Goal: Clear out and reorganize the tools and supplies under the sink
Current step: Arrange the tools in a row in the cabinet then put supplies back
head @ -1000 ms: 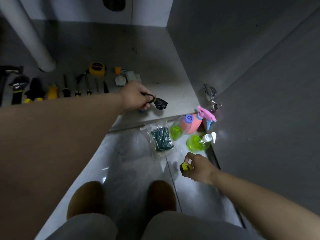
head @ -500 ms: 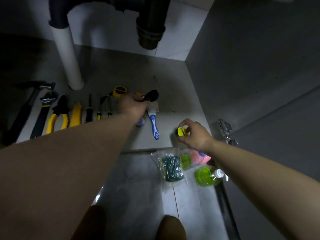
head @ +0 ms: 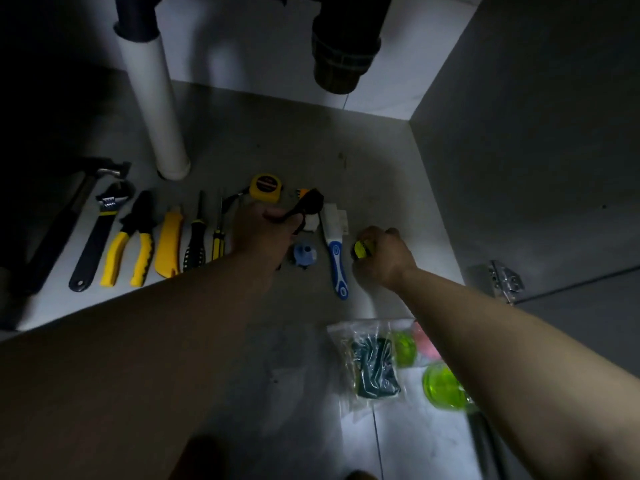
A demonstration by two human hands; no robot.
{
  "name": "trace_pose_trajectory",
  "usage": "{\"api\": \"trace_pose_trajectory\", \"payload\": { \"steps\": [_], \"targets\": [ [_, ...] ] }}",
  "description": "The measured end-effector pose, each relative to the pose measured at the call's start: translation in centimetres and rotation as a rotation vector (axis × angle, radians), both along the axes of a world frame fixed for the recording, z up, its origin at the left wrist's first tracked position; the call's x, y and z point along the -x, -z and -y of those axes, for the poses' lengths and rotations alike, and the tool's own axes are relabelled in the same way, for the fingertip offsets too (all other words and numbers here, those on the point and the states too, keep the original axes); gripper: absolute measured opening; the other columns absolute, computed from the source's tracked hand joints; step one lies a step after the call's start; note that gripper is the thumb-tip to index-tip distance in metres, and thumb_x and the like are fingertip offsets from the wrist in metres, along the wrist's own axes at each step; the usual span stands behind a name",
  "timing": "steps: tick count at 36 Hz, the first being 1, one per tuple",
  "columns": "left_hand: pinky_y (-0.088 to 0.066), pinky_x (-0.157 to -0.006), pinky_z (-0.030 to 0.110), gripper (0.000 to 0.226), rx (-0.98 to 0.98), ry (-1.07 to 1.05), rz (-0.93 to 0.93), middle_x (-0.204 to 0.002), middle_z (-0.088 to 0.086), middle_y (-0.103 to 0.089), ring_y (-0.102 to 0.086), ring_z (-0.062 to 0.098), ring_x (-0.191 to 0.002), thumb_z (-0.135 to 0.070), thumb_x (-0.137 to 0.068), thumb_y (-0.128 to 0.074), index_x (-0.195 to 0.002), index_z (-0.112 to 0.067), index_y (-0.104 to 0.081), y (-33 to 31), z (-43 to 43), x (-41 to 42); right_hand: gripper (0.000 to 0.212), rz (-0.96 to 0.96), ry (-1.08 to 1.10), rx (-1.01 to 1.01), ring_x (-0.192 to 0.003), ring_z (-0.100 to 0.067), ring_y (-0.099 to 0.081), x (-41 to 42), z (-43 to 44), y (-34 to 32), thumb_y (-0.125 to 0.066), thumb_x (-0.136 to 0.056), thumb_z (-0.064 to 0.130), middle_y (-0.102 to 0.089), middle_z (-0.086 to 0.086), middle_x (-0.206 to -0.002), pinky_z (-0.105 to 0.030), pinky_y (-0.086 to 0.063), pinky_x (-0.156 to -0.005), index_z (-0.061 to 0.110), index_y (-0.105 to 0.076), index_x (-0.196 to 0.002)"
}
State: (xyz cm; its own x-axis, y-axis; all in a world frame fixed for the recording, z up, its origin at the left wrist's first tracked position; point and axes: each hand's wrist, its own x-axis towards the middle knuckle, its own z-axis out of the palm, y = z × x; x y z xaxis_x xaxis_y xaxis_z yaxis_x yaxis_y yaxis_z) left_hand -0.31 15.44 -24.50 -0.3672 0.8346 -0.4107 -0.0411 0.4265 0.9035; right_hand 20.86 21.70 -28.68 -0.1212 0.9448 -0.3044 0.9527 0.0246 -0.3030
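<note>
At the lower right of the frame, a clear plastic bag holding something dark green (head: 370, 362) lies beside a bright green bottle (head: 441, 386); right of centre, the right hand (head: 386, 259) pinches a small yellow-and-black round item (head: 362, 250), fingers curled on it, low over the grey cabinet floor (head: 381, 174) just beside a blue-and-white handled brush (head: 336, 261); at centre, the left hand (head: 263, 232) grips a black tool with a bulky head (head: 310, 202); yellow-handled pliers (head: 133, 244) lie at the left; a yellow tape measure (head: 266, 187) and a white upright pipe (head: 152, 109) stand farther back.
</note>
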Motion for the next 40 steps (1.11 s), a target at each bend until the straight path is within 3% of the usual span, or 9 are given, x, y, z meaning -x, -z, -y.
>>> {"api": "trace_pose_trajectory", "payload": {
  "steps": [5,9,14,20,24,28,35,38,40],
  "targets": [
    [-0.055,-0.097,0.051,0.025,0.000,-0.009,-0.024,-0.115,0.012,-0.063,-0.063,0.032,-0.110,-0.018,-0.096,-0.070,-0.115,-0.003,-0.063,-0.3,-0.3,0.0,0.049,-0.034,-0.004,0.014,-0.095,-0.041,-0.061,0.1,2.2,0.8,-0.075,-0.079,0.032,-0.039,-0.012,-0.127,-0.041,-0.054,-0.088,0.028,-0.051,-0.121],
    [-0.056,-0.092,0.042,0.030,0.009,0.030,-0.057,-0.121,0.015,-0.066,-0.064,0.028,-0.105,-0.018,-0.095,-0.071,-0.120,-0.001,-0.066,-0.6,-0.3,-0.5,0.045,-0.060,-0.029,0.023,-0.081,-0.037,-0.059,-0.3,3.6,0.7,-0.075,-0.081,0.031,-0.040,-0.010,-0.118,-0.041,-0.055,-0.084,0.027,-0.051,-0.118],
    [-0.057,-0.093,0.042,0.018,0.023,0.062,-0.039,-0.118,0.015,-0.067,-0.066,0.027,-0.102,-0.011,-0.096,-0.070,-0.112,-0.005,-0.067,-1.3,-0.1,-1.6,0.068,-0.110,-0.036,0.048,-0.099,-0.032,-0.059,-1.1,4.2,0.0,-0.078,-0.076,0.029,-0.031,-0.005,-0.122,-0.031,-0.050,-0.091,0.031,-0.043,-0.135],
    [-0.056,-0.098,0.044,0.024,-0.003,0.093,0.006,-0.123,0.021,-0.066,-0.065,0.032,-0.110,0.001,-0.095,-0.066,-0.119,0.001,-0.068,-2.2,0.0,-3.2,0.065,-0.215,-0.095,-0.251,-0.082,-0.028,-0.064,-1.1,3.0,-4.1,-0.066,-0.077,0.022,-0.032,-0.002,-0.131,-0.032,-0.053,-0.076,0.033,-0.041,-0.136],
    [-0.052,-0.104,0.046,0.022,-0.015,0.127,0.056,-0.123,0.022,-0.067,-0.064,0.033,-0.116,0.004,-0.094,-0.065,-0.116,0.004,-0.069,-2.5,0.2,-4.3,0.051,-0.210,-0.258,-0.348,-0.087,-0.022,-0.065,-0.3,2.1,-6.9,-0.069,-0.084,0.019,-0.045,-0.004,-0.127,-0.029,-0.053,-0.079,0.024,-0.055,-0.132],
    [-0.053,-0.103,0.048,0.018,-0.015,0.133,0.077,-0.118,0.024,-0.068,-0.065,0.037,-0.114,0.007,-0.094,-0.065,-0.111,0.005,-0.069,-2.4,0.2,-4.7,0.022,-0.142,-0.317,-0.325,-0.081,-0.021,-0.062,0.4,1.7,-8.2,-0.072,-0.085,0.020,-0.057,-0.003,-0.103,-0.025,-0.046,-0.072,0.020,-0.068,-0.107],
    [-0.058,-0.096,0.044,0.016,-0.033,0.125,0.132,-0.117,0.024,-0.069,-0.069,0.036,-0.109,0.008,-0.094,-0.064,-0.100,-0.006,-0.069,-2.0,0.5,-4.1,0.015,-0.159,-0.271,-0.215,-0.082,-0.016,-0.059,0.3,1.3,-7.2,-0.076,-0.082,0.015,-0.059,0.000,-0.096,-0.008,-0.036,-0.064,0.019,-0.072,-0.096],
    [-0.056,-0.087,0.040,0.018,-0.029,0.139,0.112,-0.114,0.024,-0.070,-0.067,0.034,-0.100,0.005,-0.096,-0.060,-0.101,-0.010,-0.068,-1.7,0.4,-3.9,0.012,-0.101,-0.225,-0.236,-0.082,-0.019,-0.059,-0.1,0.1,-6.5,-0.073,-0.082,0.018,-0.058,0.001,-0.094,-0.024,-0.038,-0.066,0.022,-0.070,-0.093],
    [-0.049,-0.080,0.039,0.022,-0.022,0.140,0.049,-0.103,0.023,-0.067,-0.061,0.031,-0.094,0.002,-0.097,-0.056,-0.095,-0.016,-0.068,-1.7,0.3,-3.6,0.011,-0.010,-0.165,-0.224,-0.087,-0.025,-0.059,-0.5,-0.8,-5.8,-0.070,-0.084,0.019,-0.059,-0.004,-0.098,-0.026,-0.036,-0.067,0.021,-0.069,-0.095]
  ]
}}
